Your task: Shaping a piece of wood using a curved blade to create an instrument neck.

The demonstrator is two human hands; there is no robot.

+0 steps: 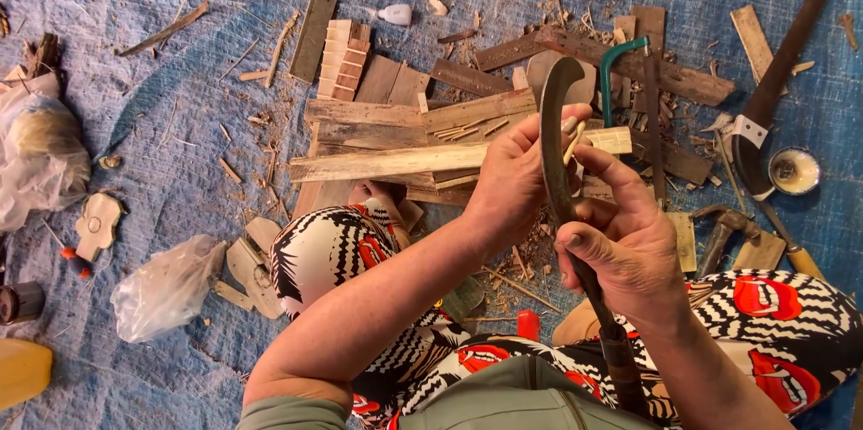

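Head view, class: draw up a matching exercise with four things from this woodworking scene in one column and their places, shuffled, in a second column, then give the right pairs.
Things
1. curved blade
2. teal-framed saw
3. clear plastic bag
4. small round tin

Places
A. on the blue tarp at lower left, beside the person's knee
B. at the right edge, next to a long dark tool
C. in the grip of the right hand, with the left hand holding a thin wood sliver against it
D. lying on the scrap boards above the hands

Pairs: 1-C, 2-D, 3-A, 4-B
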